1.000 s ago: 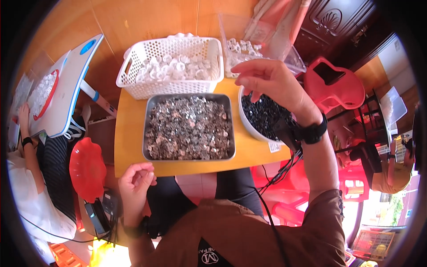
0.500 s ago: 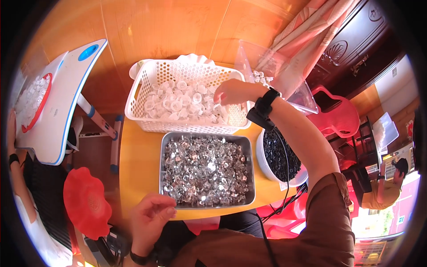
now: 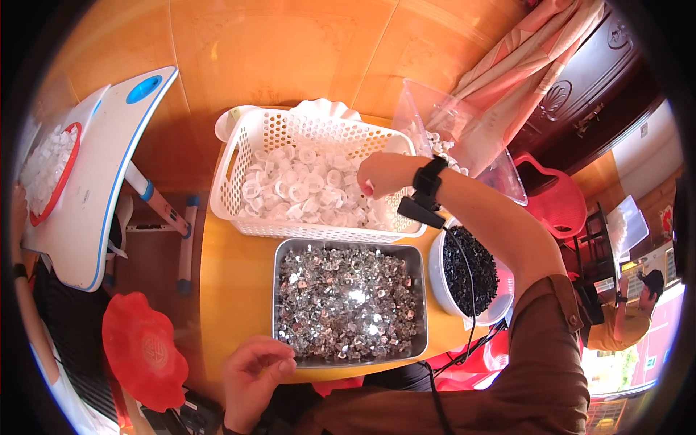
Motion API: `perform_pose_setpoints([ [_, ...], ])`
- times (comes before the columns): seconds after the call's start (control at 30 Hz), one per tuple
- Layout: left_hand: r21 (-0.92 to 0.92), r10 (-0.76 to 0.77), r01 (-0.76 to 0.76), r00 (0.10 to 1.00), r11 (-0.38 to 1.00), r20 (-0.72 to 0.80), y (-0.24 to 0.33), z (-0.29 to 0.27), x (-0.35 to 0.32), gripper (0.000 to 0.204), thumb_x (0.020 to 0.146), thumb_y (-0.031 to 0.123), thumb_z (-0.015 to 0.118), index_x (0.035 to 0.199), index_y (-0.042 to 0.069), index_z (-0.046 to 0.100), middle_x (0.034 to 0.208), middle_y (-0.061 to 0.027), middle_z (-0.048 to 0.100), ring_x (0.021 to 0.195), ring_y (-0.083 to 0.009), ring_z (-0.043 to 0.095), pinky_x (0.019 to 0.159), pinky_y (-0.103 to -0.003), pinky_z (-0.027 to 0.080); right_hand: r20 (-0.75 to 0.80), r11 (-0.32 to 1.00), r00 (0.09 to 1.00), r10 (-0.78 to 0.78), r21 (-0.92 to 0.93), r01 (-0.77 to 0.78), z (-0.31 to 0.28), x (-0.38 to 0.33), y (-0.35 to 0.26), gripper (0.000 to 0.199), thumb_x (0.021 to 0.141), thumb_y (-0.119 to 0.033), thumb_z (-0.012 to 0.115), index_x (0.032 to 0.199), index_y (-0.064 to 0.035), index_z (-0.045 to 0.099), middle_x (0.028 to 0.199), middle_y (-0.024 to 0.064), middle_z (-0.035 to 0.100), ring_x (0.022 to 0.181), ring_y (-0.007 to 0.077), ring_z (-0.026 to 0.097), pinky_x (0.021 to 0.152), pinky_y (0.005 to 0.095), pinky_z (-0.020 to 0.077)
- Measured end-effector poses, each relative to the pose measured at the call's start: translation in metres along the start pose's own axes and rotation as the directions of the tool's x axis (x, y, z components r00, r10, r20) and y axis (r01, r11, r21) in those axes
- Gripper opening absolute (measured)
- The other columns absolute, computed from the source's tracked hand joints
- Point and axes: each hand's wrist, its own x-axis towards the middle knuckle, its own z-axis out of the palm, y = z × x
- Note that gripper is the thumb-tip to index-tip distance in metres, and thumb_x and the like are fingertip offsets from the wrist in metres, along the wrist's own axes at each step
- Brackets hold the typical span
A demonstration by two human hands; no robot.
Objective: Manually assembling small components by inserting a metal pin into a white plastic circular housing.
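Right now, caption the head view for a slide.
Right hand at a basket of white parts, left hand by the metal tray.

Homelike workroom: curtain [image 3: 522, 65], carved door [image 3: 580, 90], metal parts [image 3: 348, 308].

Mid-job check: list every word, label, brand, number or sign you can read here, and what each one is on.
Readable text: none that I can quote.
Red stool: round emblem on its seat, too small and blurred to read.
Basket, tray and bowl: no lettering can be made out.
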Motion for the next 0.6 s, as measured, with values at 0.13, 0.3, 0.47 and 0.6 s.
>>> perform_pose_setpoints([
  [0.13, -0.075, 0.004, -0.005, 1.0, 0.997, -0.01, 0.0, 0.007, -0.002, 0.013, 0.081, -0.005, 0.061, 0.093, -0.002, 0.059, 0.086, -0.0076, 0.06, 0.077, -0.0143, 0.06, 0.07, -0.026, 0.048, -0.163, 0.939, 0.987, -0.005, 0.339, 0.06, -0.042, -0.053, -0.047, 0.007, 0.073, -0.007, 0.064, 0.078, -0.0026, 0.063, 0.067, 0.0042, 0.059, 0.055, 0.0115, 0.058, 0.05, 0.0251, 0.0465],
  [0.3, -0.057, 0.069, -0.063, 0.991, 0.996, 0.112, 0.012, 0.039, -0.004, 0.014, 0.084, -0.004, 0.057, 0.097, -0.002, 0.057, 0.087, -0.0084, 0.06, 0.076, -0.0154, 0.06, 0.07, -0.028, 0.05, -0.296, 0.809, 0.95, 0.1, 0.58, 0.095, -0.059, -0.157, -0.141, 0.01, 0.076, -0.01, 0.066, 0.083, -0.0025, 0.063, 0.068, 0.0028, 0.063, 0.053, 0.0082, 0.057, 0.049, 0.0218, 0.0455],
  [0.47, -0.214, 0.1, -0.06, 0.979, 0.975, 0.18, 0.019, 0.087, -0.013, 0.027, 0.089, 0.006, 0.055, 0.115, 0.0, 0.049, 0.099, -0.0101, 0.06, 0.09, -0.0197, 0.06, 0.074, -0.032, 0.053, -0.471, 0.735, 0.874, 0.119, 0.634, 0.241, 0.007, -0.219, -0.206, 0.011, 0.075, -0.005, 0.071, 0.082, -0.0021, 0.063, 0.068, -0.0007, 0.059, 0.054, 0.0025, 0.052, 0.046, 0.0174, 0.0394],
  [0.6, -0.254, 0.042, 0.025, 0.965, 0.967, 0.257, 0.002, 0.096, -0.033, 0.028, 0.09, 0.011, 0.056, 0.115, -0.001, 0.05, 0.107, -0.012, 0.06, 0.099, -0.0211, 0.059, 0.079, -0.034, 0.053, -0.872, 0.932, 0.408, -0.27, -0.13, 0.339, 0.087, -0.225, -0.221, 0.021, 0.065, -0.007, 0.067, 0.086, -0.0049, 0.064, 0.081, 0.0048, 0.061, 0.056, 0.017, 0.057, 0.046, 0.0289, 0.045],
])
